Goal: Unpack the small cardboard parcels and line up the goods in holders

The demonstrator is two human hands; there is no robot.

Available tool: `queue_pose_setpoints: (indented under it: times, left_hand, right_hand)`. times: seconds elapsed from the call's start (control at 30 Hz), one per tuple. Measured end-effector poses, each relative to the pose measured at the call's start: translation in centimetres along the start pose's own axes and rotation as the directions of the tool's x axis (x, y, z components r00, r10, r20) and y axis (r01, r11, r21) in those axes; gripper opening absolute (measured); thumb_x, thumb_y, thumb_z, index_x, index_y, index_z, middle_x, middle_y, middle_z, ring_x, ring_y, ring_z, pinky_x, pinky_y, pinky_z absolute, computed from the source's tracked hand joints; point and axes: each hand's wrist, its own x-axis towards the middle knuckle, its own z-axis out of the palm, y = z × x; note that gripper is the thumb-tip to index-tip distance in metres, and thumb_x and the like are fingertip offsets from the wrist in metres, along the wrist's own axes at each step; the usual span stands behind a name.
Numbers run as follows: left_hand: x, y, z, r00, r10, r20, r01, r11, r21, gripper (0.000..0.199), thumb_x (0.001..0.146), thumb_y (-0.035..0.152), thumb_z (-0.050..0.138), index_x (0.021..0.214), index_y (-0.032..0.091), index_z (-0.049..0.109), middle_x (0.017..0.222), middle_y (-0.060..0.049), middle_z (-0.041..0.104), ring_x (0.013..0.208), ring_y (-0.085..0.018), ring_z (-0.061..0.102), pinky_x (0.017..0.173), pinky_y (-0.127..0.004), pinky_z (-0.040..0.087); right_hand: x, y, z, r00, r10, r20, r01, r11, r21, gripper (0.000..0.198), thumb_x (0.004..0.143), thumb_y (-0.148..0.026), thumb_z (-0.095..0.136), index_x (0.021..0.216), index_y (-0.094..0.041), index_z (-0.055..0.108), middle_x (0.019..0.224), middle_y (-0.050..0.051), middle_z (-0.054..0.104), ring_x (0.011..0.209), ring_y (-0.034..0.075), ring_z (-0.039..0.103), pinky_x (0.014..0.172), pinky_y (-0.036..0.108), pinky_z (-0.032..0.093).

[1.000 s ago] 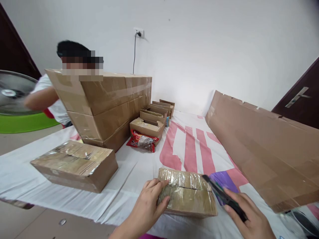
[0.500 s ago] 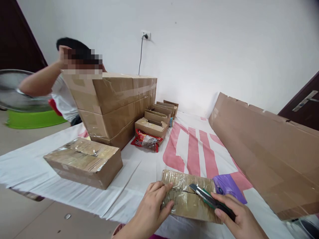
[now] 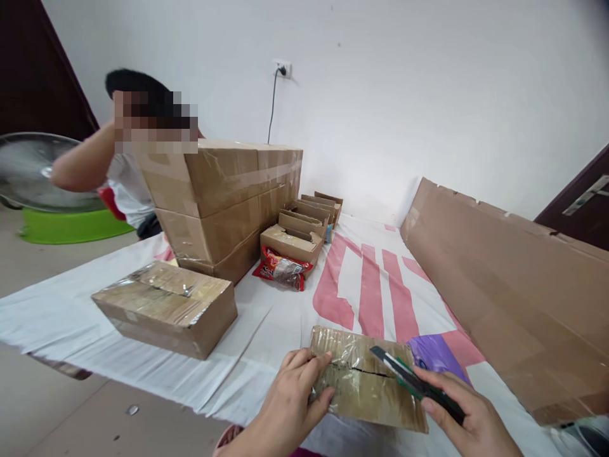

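A small cardboard box [image 3: 366, 397] wrapped in shiny clear tape lies at the front of the table, with a dark slit running across its top. My left hand [image 3: 302, 387] grips the box's left end, fingers and thumb on its taped top. Held in my right hand [image 3: 459, 406] is a utility knife [image 3: 413, 381] with a green and black handle. Its blade is out and points up and left over the box, seemingly just above the slit. Behind the box's right corner lies a purple packet [image 3: 438, 355].
A taped carton [image 3: 190, 330] sits at left, before a wall of stacked cartons [image 3: 228, 184]. A red snack bag [image 3: 283, 270] leans on open boxes [image 3: 299, 222]. A tall cardboard panel [image 3: 514, 279] borders the right. Across the table sits a person [image 3: 85, 165] near a fan [image 3: 42, 171].
The knife has moved slightly right and its tip has risen from the box's top, leaving more of the slit showing. My left hand stays on the box. The view has shifted slightly.
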Motion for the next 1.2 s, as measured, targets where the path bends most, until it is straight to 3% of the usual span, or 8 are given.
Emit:
queue_pose_setpoints:
  times: [0.4,0.77,1.2]
  left_hand:
    - [-0.3,-0.3,0.3,1.0,0.019,0.015,-0.019,1.0,-0.009,0.039,0.083,0.015,0.06,0.122,0.018,0.054,0.089,-0.007,0.064,0.085,-0.023,0.059,0.074,-0.036,0.052]
    - [-0.4,-0.2,0.2,0.999,0.006,0.051,-0.006,1.0,-0.008,0.04,0.085,0.014,0.058,0.123,0.018,0.05,0.091,-0.007,0.064,0.087,-0.023,0.058,0.077,-0.038,0.051]
    - [-0.3,-0.1,0.0,0.998,0.001,0.066,0.0,1.0,-0.003,0.039,0.084,0.014,0.059,0.122,0.018,0.052,0.089,-0.007,0.063,0.087,-0.023,0.057,0.077,-0.037,0.051]
  right_hand:
    - [-0.4,-0.4,1.8,0.999,-0.025,0.041,0.025,1.0,0.013,0.037,0.086,-0.047,0.058,0.115,-0.027,0.069,0.107,0.007,0.074,0.097,0.021,0.07,0.084,0.028,0.057]
    - [-1.0,0.4,0.9,0.999,-0.026,0.027,0.027,0.998,-0.054,0.035,0.085,-0.046,0.06,0.114,-0.029,0.07,0.107,0.006,0.074,0.097,0.02,0.07,0.082,0.024,0.058]
    - [-1.1,0.2,2.3,0.998,-0.064,-0.025,0.064,0.998,0.026,0.033,0.085,-0.042,0.061,0.113,-0.026,0.07,0.106,0.006,0.075,0.096,0.019,0.071,0.082,0.022,0.057]
